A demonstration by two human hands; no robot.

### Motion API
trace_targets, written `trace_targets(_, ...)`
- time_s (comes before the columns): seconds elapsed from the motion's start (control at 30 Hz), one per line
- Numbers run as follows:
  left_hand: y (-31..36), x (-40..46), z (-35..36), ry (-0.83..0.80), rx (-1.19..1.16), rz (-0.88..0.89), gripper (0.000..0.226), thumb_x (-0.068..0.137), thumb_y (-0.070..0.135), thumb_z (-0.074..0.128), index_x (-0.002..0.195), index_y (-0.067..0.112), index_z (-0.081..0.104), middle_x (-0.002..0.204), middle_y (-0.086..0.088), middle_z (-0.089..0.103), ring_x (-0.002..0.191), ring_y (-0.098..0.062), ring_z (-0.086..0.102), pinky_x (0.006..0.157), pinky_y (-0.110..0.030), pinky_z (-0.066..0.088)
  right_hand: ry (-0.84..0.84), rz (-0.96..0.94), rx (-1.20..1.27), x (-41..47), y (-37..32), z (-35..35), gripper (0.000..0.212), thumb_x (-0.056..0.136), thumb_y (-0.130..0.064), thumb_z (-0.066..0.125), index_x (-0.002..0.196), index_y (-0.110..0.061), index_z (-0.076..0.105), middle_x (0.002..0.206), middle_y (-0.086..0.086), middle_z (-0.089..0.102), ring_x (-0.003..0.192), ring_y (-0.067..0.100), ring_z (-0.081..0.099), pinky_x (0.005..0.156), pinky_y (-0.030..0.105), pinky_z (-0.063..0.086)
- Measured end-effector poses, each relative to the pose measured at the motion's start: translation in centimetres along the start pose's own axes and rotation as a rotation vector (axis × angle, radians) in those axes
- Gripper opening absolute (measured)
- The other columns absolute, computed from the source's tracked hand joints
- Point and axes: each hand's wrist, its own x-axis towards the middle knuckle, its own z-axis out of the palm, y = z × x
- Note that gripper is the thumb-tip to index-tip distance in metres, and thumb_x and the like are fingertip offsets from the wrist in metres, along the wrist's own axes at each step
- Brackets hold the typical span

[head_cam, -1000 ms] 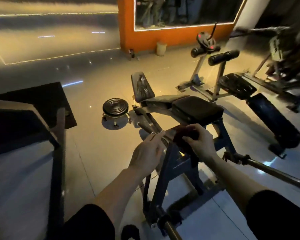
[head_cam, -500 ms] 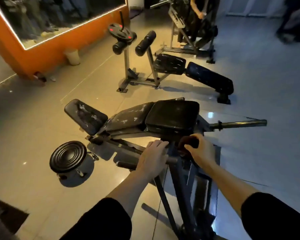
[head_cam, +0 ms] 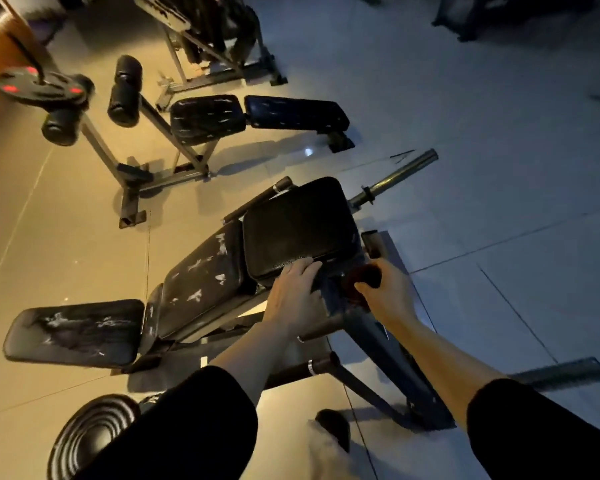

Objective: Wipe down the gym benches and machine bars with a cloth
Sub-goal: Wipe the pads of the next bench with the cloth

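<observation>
A: Head view: where does the cloth (head_cam: 361, 280) lie?
B: Bunched in the right hand (head_cam: 385, 292), fingers curled round it, against the bench frame (head_cam: 336, 306) below the black pad (head_cam: 298, 223).
A: And the left hand (head_cam: 297, 296)?
B: Spread flat, fingertips touching the pad's near edge.

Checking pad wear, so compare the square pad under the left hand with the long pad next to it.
The square pad looks smooth and unmarked; the long pad shows white scuffs or cracks. The square pad is short and blocky, the long pad narrower and longer. The left hand rests on the square pad only. Both are black upholstery.
</observation>
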Motion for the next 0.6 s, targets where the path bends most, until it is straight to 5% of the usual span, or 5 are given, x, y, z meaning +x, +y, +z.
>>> trace_targets(0.2, -4.4, 3.7, 1.8, -0.1, 0.102, 0.092, 0.07, 0.094, 0.019, 0.058, 0.153, 0.022, 0.02, 0.16, 0.001, 0.012, 0.147, -0.016, 0.006, 0.121, -0.037, 0.015, 0.414, 0.072, 0.144, 2.7, -1.6, 5.6, 0.033, 0.09, -0.008, 0.064, 0.121, -0.012, 0.054, 0.118, 0.005, 0.061, 0.113, 0.022, 0.058, 0.095, 0.033, 0.049)
trace_targets(0.37, -7.6, 6.2, 2.1, -0.146, 0.177, 0.203, 0.071, 0.096, 0.023, 0.055, 0.153, 0.025, 0.014, 0.161, 0.001, 0.008, 0.148, -0.016, 0.003, 0.121, -0.036, 0.009, 0.4, 0.11, 0.103, 3.1, -1.8, 10.0, 0.037, 0.085, -0.002, 0.066, 0.117, -0.015, 0.052, 0.126, 0.002, 0.051, 0.12, 0.019, 0.052, 0.098, 0.027, 0.046)
trace_targets(0.43, -8.5, 6.8, 2.0, -0.171, 0.203, 0.259, 0.071, 0.096, 0.023, 0.054, 0.154, 0.027, 0.012, 0.161, 0.002, 0.007, 0.148, -0.015, 0.003, 0.119, -0.032, 0.005, 0.364, 0.115, 0.06, 2.3, -1.1, 11.5, 0.034, 0.086, -0.002, 0.066, 0.114, -0.017, 0.054, 0.119, -0.002, 0.052, 0.115, 0.014, 0.053, 0.09, 0.013, 0.04)
trace_targets(0.6, -10.3, 7.6, 2.0, -0.147, 0.21, 0.373, 0.073, 0.095, 0.022, 0.055, 0.153, 0.033, 0.012, 0.161, 0.005, 0.011, 0.147, -0.015, 0.009, 0.118, -0.034, 0.012, 0.766, 0.274, 0.252, 3.1, -1.5, 12.1, 0.037, 0.088, -0.005, 0.065, 0.12, -0.015, 0.05, 0.123, 0.001, 0.05, 0.118, 0.014, 0.052, 0.084, 0.009, 0.036)
